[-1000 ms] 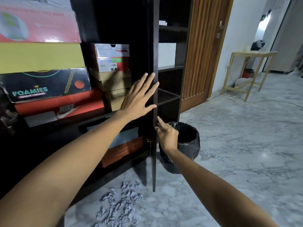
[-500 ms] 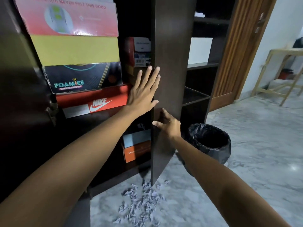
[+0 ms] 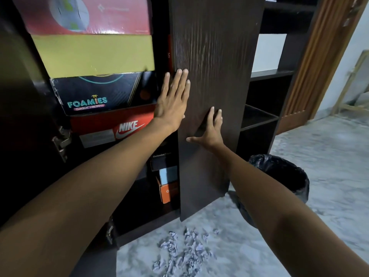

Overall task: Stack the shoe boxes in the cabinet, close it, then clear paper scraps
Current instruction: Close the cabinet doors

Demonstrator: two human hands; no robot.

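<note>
A person stands before a dark wooden cabinet (image 3: 26,100), both bare arms reaching forward to its right-hand door (image 3: 215,80). The left hand (image 3: 172,98) lies flat on the door's near edge, fingers straight and together, its grip open and holding nothing. The right hand (image 3: 210,129) presses the door's face lower down, fingers spread and thumb stretched out to the left, likewise gripping nothing.

Compared with half a second earlier, the door has swung further across the opening: its broad face is now turned toward the camera and hides the boxes that showed at the back of the cabinet. The right hand, which was at the door's edge, now lies flat on its face. The door is not yet shut (a gap remains on its left side).

Inside the cabinet, on the upper shelf, shoe boxes sit in one stack: a pink box (image 3: 89,15) on top, a yellow box (image 3: 93,54) beneath it, a black Foamies box (image 3: 95,92) under that, and a red Nike box (image 3: 113,126) at the bottom. Lower down, a blue box (image 3: 168,174) rests on an orange box (image 3: 168,193), partly hidden behind the door's edge.

Crumpled paper scraps (image 3: 183,252) lie on the marble floor (image 3: 329,156) just in front of the cabinet's bottom edge. A black-lined bin (image 3: 283,176) stands on the floor to the right of the door.
</note>
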